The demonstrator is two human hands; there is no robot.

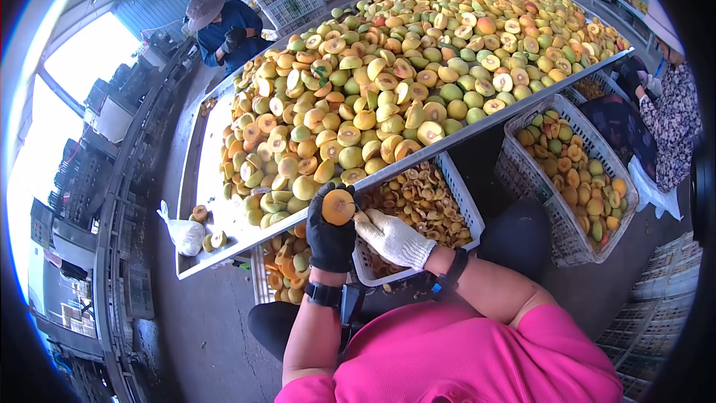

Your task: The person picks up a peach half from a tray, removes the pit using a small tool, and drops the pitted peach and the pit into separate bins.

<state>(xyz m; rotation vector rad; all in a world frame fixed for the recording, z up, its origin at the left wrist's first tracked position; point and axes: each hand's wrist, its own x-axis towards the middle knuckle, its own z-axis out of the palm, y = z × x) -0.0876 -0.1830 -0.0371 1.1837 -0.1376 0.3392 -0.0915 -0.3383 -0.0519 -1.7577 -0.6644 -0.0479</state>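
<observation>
My left hand [331,233], in a black glove, is closed around a yellow peach half [338,207] with its cut face turned up. Right beside it, my right hand [395,236] wears a white knit glove, its fingers pinched together at the fruit's edge. A thin dark bit shows at those fingertips, too small to name. Both hands are at the near edge of a metal table [246,245] heaped with halved peaches [358,116]. Below my right hand is a white crate [464,205] holding small brownish pieces [429,201].
Under my left forearm stands another crate of peach halves [287,263]. A basket [556,213] of fruit is at the right. A white plastic bag [183,231] lies on the table's left corner. Co-workers sit around: one in a hat [224,30], one in a floral sleeve [675,116].
</observation>
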